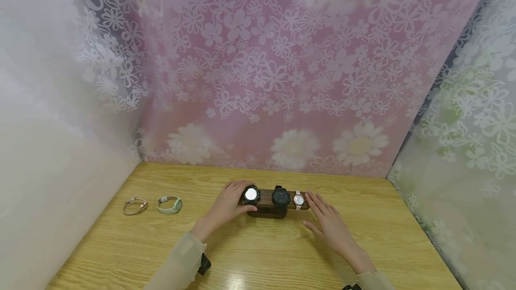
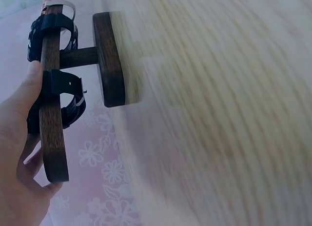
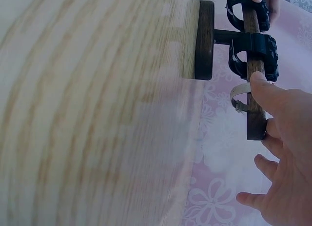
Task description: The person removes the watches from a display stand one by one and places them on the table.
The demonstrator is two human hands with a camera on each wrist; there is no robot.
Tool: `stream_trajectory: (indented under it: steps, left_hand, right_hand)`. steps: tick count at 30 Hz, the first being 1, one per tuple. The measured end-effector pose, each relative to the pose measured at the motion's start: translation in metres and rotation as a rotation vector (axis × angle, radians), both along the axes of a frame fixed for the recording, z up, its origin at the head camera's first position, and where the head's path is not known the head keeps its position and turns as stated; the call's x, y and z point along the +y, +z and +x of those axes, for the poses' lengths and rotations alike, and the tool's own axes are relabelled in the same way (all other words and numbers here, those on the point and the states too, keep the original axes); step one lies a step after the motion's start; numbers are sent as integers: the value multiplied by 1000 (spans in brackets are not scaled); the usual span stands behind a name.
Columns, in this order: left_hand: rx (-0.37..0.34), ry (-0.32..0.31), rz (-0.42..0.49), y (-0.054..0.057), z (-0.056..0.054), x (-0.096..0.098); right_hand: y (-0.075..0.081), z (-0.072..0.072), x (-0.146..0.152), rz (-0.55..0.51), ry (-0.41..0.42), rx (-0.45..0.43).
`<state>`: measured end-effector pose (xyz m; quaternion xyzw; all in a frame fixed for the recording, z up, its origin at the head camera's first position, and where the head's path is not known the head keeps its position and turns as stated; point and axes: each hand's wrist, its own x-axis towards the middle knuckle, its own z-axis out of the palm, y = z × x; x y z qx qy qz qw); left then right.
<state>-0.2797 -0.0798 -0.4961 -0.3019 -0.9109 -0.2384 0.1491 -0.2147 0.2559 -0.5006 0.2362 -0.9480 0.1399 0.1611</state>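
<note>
Watches [image 1: 281,197], three, sit on the stand [image 1: 266,198] between your left hand [image 1: 225,204], gripping one end, and your straight-fingered right hand [image 1: 333,227], touching the other; green watch [image 1: 178,205] and slim watch [image 1: 144,206] lie unmounted, left of both.

Small curtained-off indoor nook around one table; whether within home, shop or office, cannot tell. Pink sheet [image 1: 266,70] hangs behind, printed with white flower outlines, large daisies [image 1: 295,148] along bottom. Pale floral sheet [image 1: 475,155] at right, whitish sheet [image 1: 60,133] at left, screening both sides. Yellowish wood-grain tabletop [image 1: 117,245] spans between them.
</note>
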Motion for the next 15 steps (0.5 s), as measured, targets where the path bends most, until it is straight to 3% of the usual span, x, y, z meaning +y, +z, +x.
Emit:
stream_trajectory:
  steps: [5,15]
  left_hand:
    - [-10,-12,53,1,3,-7]
    - [-25,19,103,-3,3,-22]
  right_hand:
    - [0,0,-1,0,2,2]
    - [3,2,-2,-5,-5,-9]
